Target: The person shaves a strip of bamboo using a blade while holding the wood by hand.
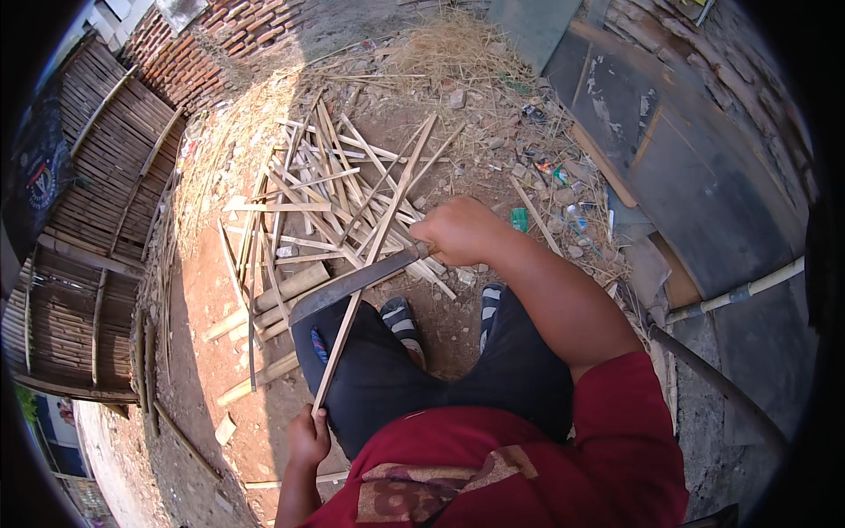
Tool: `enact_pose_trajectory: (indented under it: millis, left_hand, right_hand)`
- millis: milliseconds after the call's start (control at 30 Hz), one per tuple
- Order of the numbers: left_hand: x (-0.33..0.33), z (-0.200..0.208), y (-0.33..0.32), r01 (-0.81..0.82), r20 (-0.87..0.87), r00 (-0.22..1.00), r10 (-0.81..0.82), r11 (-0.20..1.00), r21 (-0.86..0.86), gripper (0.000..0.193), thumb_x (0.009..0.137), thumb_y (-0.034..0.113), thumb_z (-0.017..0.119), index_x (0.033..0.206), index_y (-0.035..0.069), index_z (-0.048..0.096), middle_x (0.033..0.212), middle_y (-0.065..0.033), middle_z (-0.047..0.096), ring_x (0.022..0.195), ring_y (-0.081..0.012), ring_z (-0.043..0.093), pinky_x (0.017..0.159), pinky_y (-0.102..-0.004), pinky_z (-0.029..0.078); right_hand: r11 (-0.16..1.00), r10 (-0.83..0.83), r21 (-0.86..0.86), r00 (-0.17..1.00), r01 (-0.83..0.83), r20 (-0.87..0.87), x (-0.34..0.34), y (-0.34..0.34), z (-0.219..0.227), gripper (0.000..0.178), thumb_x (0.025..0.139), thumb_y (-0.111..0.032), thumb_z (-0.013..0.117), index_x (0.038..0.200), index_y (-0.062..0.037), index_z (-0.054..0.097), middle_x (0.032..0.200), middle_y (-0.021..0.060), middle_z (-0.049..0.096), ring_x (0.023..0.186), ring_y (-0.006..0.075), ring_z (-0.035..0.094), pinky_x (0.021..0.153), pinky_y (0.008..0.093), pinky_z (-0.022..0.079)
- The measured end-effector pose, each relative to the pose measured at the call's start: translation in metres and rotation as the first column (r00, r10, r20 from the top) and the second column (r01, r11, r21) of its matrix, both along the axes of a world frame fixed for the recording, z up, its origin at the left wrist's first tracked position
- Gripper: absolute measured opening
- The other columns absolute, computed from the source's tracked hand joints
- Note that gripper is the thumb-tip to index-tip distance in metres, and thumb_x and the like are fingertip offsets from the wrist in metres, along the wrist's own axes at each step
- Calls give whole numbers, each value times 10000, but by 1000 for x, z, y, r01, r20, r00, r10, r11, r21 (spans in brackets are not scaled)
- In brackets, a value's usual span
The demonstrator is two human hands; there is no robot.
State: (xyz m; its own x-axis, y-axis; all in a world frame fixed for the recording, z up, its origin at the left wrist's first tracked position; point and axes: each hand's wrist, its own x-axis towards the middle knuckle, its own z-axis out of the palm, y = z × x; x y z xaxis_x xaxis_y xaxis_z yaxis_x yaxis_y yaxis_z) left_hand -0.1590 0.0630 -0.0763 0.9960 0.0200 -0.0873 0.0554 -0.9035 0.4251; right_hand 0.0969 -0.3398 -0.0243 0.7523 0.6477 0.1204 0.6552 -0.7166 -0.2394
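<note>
My right hand is closed round the handle of a machete, whose broad dark blade points left over my left thigh. Down at the lower left, my left hand grips the near end of a long split bamboo strip. The strip slants up and away, crossing the blade at about its middle; whether the edge bites into it I cannot tell. Beyond my knees, a loose pile of bamboo strips covers the dirt. Thicker bamboo pieces lie by my left leg.
Bamboo slat panels stand on the left, with stacked bricks behind. Dark boards and a pale pole fill the right side. Litter, including a green plastic piece, and straw are scattered over the ground.
</note>
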Motion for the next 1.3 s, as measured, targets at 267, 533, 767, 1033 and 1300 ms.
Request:
enact_pose_trajectory:
  millis: [267, 533, 767, 1033, 1300]
  left_hand:
    - [0, 10, -4, -4, -6, 1000, 4, 995, 100, 412, 1047, 349, 458, 878, -5, 583, 713, -270, 613, 715, -510, 607, 613, -561, 436]
    - [-1, -2, 1, 2, 39, 999, -4, 999, 34, 357, 1035, 310, 504, 844, 13, 553, 647, -245, 587, 654, -494, 603, 568, -532, 441]
    - [1, 0, 4, 3, 32, 999, -3, 1000, -3, 406, 1046, 337, 472, 839, -1, 558, 661, -241, 579, 650, -481, 594, 577, -513, 432]
    - [2, 1, -2, -2, 8, 1000, 3, 997, -83, 454, 1058, 359, 439, 846, -19, 573, 669, -244, 581, 650, -468, 599, 584, -495, 433]
    - [4, 4, 8, -13, -41, 999, 5, 980, -199, 488, 1064, 402, 460, 855, -22, 582, 615, -151, 554, 582, -292, 580, 563, -429, 433]
  right_hand:
    - [664, -625, 377, 756, 645, -194, 50, -74, -24, 358, 805, -174, 706, 1150, -78, 686, 1028, 212, 717, 960, 387, 688, 851, 476, 548]
    - [996, -77, 55, 997, 76, 15, 3, -6, -1, 179, 795, -201, 693, 912, -83, 628, 805, 177, 678, 839, 421, 671, 719, 517, 526]
    - [691, -605, 392, 783, 607, -145, 48, -48, -20, 264, 793, -196, 715, 1030, -93, 666, 921, 181, 705, 924, 400, 685, 782, 488, 556]
    - [999, -44, -27, 994, 47, 103, 5, -7, 3, 307, 771, -164, 715, 1067, -89, 683, 907, 174, 708, 898, 388, 685, 796, 493, 551]
    - [813, -470, 372, 882, 447, -33, 34, -50, -14, 234, 775, -160, 694, 991, -74, 667, 852, 191, 691, 876, 398, 687, 776, 492, 551]
